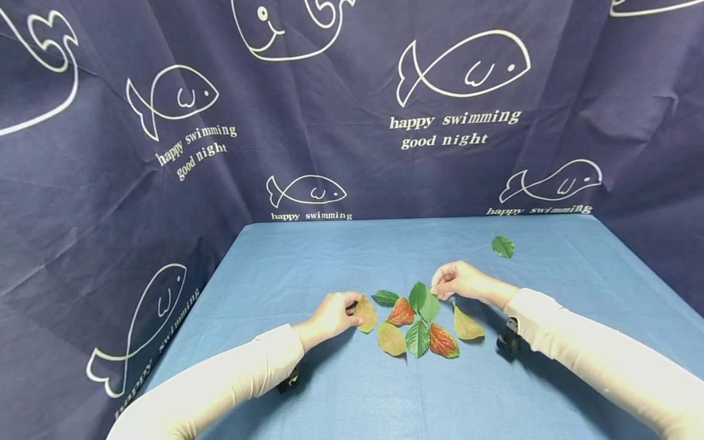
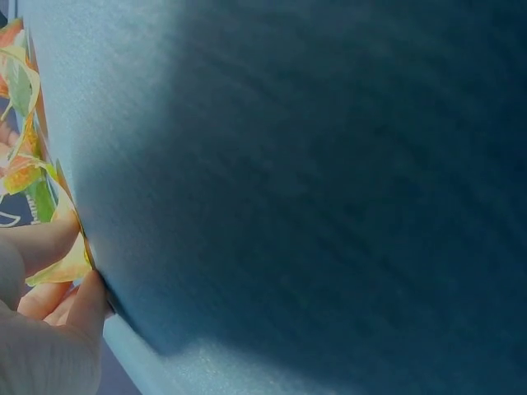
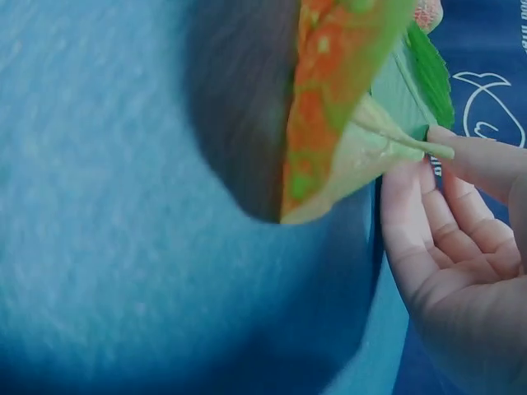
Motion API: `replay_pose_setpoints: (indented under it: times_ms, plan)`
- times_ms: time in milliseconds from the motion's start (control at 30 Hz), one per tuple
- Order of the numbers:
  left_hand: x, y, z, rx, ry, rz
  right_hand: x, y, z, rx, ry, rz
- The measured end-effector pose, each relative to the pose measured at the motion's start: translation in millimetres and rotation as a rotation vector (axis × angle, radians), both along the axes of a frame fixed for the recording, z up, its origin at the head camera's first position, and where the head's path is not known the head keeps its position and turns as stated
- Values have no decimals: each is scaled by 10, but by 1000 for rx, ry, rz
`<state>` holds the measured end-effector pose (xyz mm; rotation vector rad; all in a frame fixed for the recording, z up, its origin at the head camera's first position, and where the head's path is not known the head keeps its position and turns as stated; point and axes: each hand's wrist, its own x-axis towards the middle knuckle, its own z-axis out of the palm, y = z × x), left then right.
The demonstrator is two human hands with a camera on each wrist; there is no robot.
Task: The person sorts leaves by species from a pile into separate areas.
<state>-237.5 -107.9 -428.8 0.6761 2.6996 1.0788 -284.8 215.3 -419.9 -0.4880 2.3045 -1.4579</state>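
In the head view my left hand [image 1: 332, 315] is at the left end of a group of leaves, its thumb and fingers pinching the edge of a yellow leaf [image 1: 366, 315]. The left wrist view shows the thumb and fingers of that left hand [image 2: 58, 313] on either side of the yellow leaf [image 2: 62, 267]. My right hand [image 1: 459, 281] pinches the edge of a pale green leaf [image 1: 429, 307] at the group's upper right. From the right wrist, the fingertips of the right hand [image 3: 461, 239] meet that leaf's edge, partly hidden behind a red-and-green leaf [image 3: 329, 99].
Around the hands lie red leaves [image 1: 401, 312], a yellow-green leaf [image 1: 391, 339], a serrated green leaf [image 1: 417, 337] and another yellow leaf [image 1: 467, 324]. One green leaf [image 1: 503, 246] lies apart at the back right. Behind the blue cloth [image 1: 308, 256] hangs a dark fish-print curtain [image 1: 363, 134].
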Motion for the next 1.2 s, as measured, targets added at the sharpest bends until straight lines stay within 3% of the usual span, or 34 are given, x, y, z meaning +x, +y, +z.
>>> replay_pose_setpoints:
  times_ms: [233, 1200]
  plan:
    - [1, -2, 13, -1, -21, 10, 0, 4, -5, -88, -44, -38]
    - [5, 2, -4, -44, 17, 12, -76, 166, 28, -152, -136, -180]
